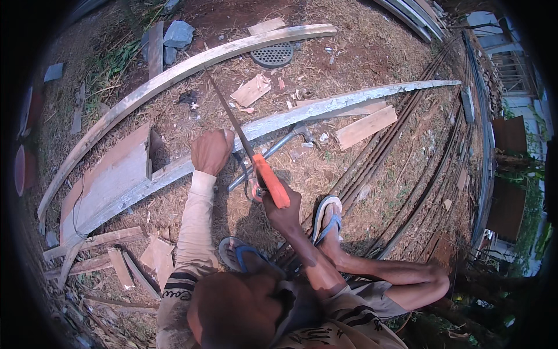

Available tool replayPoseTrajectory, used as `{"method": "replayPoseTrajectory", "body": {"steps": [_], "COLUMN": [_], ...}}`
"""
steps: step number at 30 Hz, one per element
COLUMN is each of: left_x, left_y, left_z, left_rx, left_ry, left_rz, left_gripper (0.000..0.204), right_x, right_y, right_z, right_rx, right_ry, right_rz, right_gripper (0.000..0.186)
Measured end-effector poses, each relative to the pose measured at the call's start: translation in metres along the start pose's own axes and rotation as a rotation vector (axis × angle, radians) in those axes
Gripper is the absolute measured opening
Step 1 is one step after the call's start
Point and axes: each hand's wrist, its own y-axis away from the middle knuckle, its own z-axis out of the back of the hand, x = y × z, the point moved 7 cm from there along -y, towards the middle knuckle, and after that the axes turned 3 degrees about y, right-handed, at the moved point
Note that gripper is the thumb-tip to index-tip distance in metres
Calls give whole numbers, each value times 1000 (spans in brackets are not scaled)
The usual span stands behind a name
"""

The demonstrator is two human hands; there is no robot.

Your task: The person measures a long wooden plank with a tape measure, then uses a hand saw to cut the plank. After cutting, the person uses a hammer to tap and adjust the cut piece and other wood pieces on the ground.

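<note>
1. A person squats on ground strewn with straw and wood chips, seen from above; both forearms reach up from the lower edge.
2. The right hand (283, 207) is closed tight around the orange handle of a handsaw (256, 156).
3. The saw's long axis runs diagonally: the handle is low and to the right, at the right hand, and the thin dark blade points up and to the left, away from the body, ending well beyond both hands.
4. The blade crosses a long pale plank (325, 107) just to the right of the left hand.
5. The left hand (211, 151) is curled into a fist, pressed on the plank's top; whether it grips the edge cannot be told.
6. The two hands are apart, the left higher and further left, with the blade between them.
7. The plank runs from lower left of the left hand out to the far upper right.
8. A grey metal pipe (268, 155) lies under the saw, between the hands.
9. A second long plank (174, 74) arcs well beyond the left hand.
10. Below the right hand, two feet in blue-strapped sandals (326, 218) rest on the ground
</note>
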Motion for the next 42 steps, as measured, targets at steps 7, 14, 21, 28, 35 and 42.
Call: {"method": "replayPoseTrajectory", "body": {"steps": [7,14,21,28,35,42], "left_x": [7,21,38,41,70,92], "left_y": [-11,6,11,22,43,102], "left_z": [26,-38,-60,-68,-44,-28], "left_rx": [-130,46,-29,-118,-132,-170], "left_ry": [74,33,235,435,555,701], "left_rz": [-25,-20,-54,-53,37,94], "left_gripper": [55,53,34,23,21,20], "right_x": [-5,116,241,165,-15,-170], "right_y": [47,104,128,96,80,57], "right_z": [74,335,436,353,287,279], "right_rx": [-211,-851,-827,-641,-343,59], "right_ry": [120,377,860,823,912,1242], "right_rz": [215,441,465,405,-34,-634], "right_gripper": [38,27,51,48,45,42]}}
